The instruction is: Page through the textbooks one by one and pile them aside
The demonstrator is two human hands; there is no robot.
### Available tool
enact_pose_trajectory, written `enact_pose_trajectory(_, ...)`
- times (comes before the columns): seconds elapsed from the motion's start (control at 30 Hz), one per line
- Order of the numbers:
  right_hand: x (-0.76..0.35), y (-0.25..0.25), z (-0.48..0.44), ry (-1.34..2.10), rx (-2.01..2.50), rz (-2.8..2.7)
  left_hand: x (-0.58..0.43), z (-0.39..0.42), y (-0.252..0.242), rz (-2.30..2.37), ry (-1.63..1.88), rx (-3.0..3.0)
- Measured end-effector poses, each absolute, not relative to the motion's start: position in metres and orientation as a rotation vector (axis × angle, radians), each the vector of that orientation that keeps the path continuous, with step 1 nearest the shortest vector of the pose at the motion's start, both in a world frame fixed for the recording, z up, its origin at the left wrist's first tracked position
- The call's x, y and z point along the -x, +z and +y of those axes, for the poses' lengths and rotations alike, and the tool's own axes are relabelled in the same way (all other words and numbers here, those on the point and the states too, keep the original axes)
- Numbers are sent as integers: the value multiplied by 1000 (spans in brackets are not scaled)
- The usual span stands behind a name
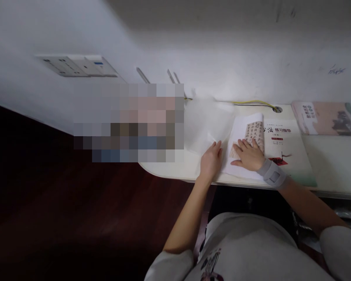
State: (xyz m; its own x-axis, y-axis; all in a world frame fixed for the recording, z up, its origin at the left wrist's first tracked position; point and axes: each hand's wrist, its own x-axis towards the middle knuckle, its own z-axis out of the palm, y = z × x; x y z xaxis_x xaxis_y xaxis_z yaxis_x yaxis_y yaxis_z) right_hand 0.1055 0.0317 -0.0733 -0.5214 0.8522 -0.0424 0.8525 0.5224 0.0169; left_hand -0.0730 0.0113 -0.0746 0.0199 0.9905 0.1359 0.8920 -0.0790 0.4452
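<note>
My left hand (211, 160) rests on the desk's front part, its fingers together on the edge of a thin translucent sheet (206, 123) that lies spread to the left. My right hand (248, 155), a grey band on its wrist, lies flat with fingers stretched out on a white page with columns of brown characters (253, 130). That page lies over a pale calligraphy workbook (286, 148) with black characters on its cover.
The white desk (330, 164) stands against a white wall. A second book with a pinkish cover (327, 118) lies at the back right. A yellow cable (254, 103) runs into a hole at the desk's back. Wall sockets (77, 65) sit upper left. Dark wooden floor lies left.
</note>
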Motion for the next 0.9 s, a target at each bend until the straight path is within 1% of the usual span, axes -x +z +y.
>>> enact_pose_trajectory(0.1, -101, -74, 18, -11, -1363, 2787, 71, 13, -84, 1965, 552, -2159)
enact_pose_trajectory(0.2, -98, -71, 13, -34, -1317, 2802, 70, 13, -91, 1925, 551, -2267)
enact_pose_trajectory(0.33, -102, -55, 36, -168, -1261, 2818, 67, 10, -94, 1904, 442, -2392)
enact_pose_trajectory(0.4, -111, -47, 60, -137, -1380, 2839, 66, 8, -95, 1929, 375, -2402)
enact_pose_trajectory(0.47, -123, -43, 88, -36, -1639, 2782, 65, 7, -96, 1940, 347, -2406)
enact_pose_trajectory(0.53, -135, -45, 112, -62, -1852, 2637, 65, 7, -96, 1943, 324, -2406)
enact_pose_trajectory(0.57, -139, -48, 121, -109, -1886, 2577, 64, 7, -95, 1949, 312, -2401)
enact_pose_trajectory(0.67, -142, -60, 133, -182, -1806, 2534, 59, 14, -88, 1988, 278, -2385)
enact_pose_trajectory(0.9, -123, -67, 127, -99, -1605, 2613, 37, 69, -61, 2057, 69, -2373)
